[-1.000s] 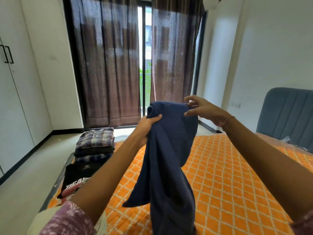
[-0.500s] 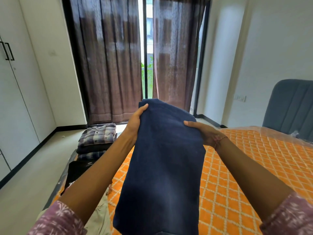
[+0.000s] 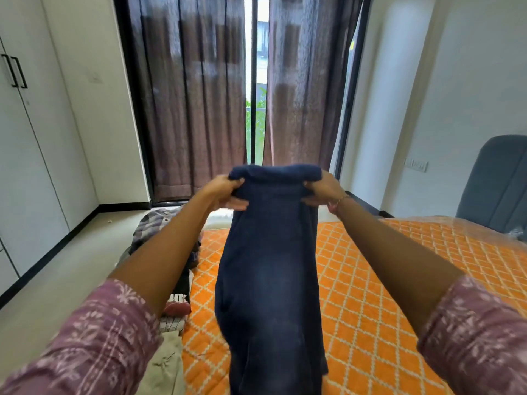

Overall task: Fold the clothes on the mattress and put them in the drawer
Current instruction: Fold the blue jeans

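Both the left hand (image 3: 228, 192) and right hand (image 3: 322, 191) are gripping the upper corners of a dark navy fabric garment (image 3: 271, 280), hanging half-folded above the orange diamond-quilted mattress (image 3: 385, 280), while folded clothes (image 3: 168, 235) are awaiting the unseen drawer.

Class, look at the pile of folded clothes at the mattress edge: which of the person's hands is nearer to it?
Left. The left hand grips the navy garment just above the folded clothes; the right hand grips its far corner, farther from the pile.
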Demonstrator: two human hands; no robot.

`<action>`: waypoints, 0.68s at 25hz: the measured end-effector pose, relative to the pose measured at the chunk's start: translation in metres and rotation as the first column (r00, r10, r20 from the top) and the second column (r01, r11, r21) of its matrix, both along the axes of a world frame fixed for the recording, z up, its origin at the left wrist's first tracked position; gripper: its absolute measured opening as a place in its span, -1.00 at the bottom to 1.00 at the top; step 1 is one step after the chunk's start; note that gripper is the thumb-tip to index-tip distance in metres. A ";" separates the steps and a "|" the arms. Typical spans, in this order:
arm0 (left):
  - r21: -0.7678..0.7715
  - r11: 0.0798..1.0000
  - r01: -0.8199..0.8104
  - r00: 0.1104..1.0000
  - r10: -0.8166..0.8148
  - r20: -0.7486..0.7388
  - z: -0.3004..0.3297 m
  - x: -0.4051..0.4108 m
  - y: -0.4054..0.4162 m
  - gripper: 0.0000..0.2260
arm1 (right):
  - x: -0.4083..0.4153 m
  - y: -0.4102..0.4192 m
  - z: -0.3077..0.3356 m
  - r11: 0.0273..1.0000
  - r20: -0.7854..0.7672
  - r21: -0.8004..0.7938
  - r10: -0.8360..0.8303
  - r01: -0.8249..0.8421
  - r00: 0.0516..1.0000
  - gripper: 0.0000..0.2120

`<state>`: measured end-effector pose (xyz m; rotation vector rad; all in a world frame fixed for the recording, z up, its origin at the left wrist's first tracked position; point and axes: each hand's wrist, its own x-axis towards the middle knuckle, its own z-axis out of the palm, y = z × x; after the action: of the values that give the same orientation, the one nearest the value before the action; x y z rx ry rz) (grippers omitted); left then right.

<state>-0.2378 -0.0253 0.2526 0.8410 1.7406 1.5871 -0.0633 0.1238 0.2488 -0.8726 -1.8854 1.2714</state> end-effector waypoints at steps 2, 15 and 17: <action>0.122 0.992 -0.019 0.995 0.031 -0.095 0.019 -0.001 0.008 -0.74 | -0.004 0.010 0.023 0.991 -0.126 0.121 -0.039 0.055 0.991 -0.72; -0.595 0.797 0.106 0.137 -0.604 -0.785 -0.289 0.067 -0.120 -0.72 | 0.139 -0.115 -0.266 0.883 0.637 0.365 -0.005 -0.296 0.771 -0.86; -0.725 0.682 0.100 0.079 -0.732 -0.677 -0.332 0.088 -0.143 -0.66 | 0.157 -0.144 -0.309 0.874 0.821 0.193 0.106 -0.446 0.561 -0.89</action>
<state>-0.1503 -0.1682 -0.0792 2.1024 2.1085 -0.1406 0.0932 -0.0201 -0.0599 -1.0354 -2.9790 0.6077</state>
